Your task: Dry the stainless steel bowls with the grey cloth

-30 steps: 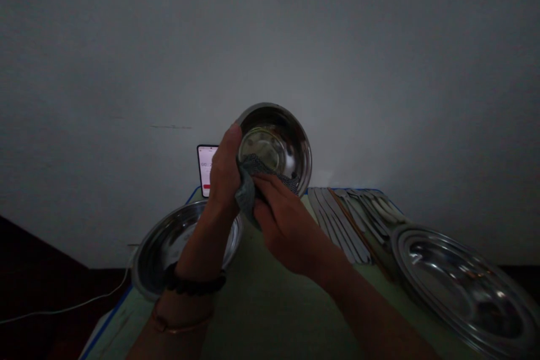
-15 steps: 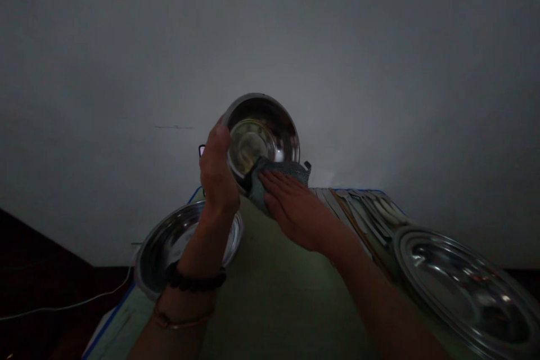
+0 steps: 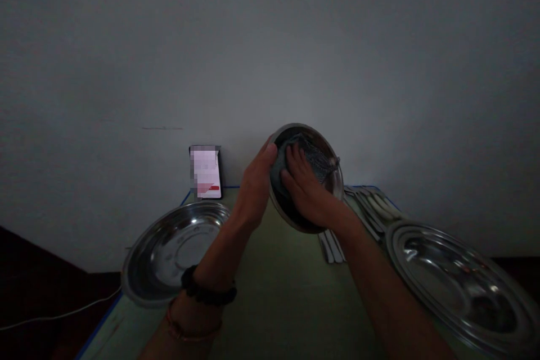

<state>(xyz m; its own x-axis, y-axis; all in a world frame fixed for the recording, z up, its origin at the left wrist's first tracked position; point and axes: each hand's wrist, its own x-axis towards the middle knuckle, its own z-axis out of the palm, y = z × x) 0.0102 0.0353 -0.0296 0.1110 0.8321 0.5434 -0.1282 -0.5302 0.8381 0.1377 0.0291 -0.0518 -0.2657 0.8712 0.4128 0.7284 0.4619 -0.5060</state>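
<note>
A shiny metal bowl [image 3: 336, 187] is held up over the table, its open side tilted toward me. My left hand [image 3: 255, 184] grips its left rim, thumb over the edge and the other fingers hidden behind. Inside the bowl, my right hand [image 3: 304, 183] presses a grey-green cloth [image 3: 317, 158] against the inner surface, fingers spread on the fabric. A dark mesh patch and a small loop of the cloth show near the right rim.
A wide metal basin [image 3: 166, 259] stands on the green table [image 3: 274, 304] at left. Metal dishes [image 3: 459, 287] lie at right, near several pieces of cutlery [image 3: 367, 211]. A lit phone [image 3: 206, 171] leans on the wall [image 3: 270, 39]. A white cable [image 3: 63, 315] runs lower left.
Both hands and the bowl have moved right and slightly down. My right hand has shifted with the cloth from the lower rim into the bowl. The phone is now uncovered.
</note>
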